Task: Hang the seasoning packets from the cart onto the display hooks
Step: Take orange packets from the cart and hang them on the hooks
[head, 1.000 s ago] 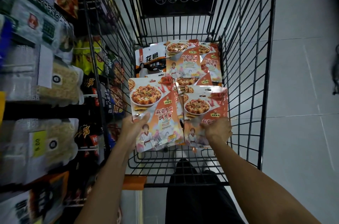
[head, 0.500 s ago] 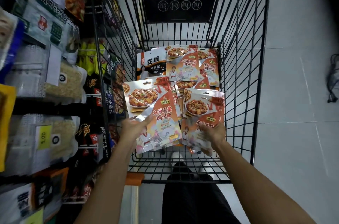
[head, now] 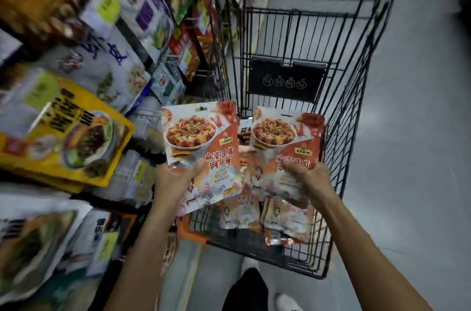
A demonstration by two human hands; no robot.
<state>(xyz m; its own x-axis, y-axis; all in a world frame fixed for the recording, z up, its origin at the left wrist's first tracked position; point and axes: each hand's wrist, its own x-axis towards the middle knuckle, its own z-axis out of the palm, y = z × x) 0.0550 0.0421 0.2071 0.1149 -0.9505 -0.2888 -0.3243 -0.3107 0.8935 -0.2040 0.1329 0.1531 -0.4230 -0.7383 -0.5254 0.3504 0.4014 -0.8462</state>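
Head view has the left hand point(head: 175, 183) and right hand point(head: 308, 178) each gripping a seasoning packet point(head: 201, 147) by its lower half above the cart point(head: 356, 132), light, floppy, slick-looking pouches best pinched near the hang hole.

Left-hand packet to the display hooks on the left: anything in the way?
Nothing solid visible. The left hand holds its seasoning packet above the cart rim, beside the display. The hooks themselves are hidden behind blurred hanging products, so a free hook can't be confirmed.
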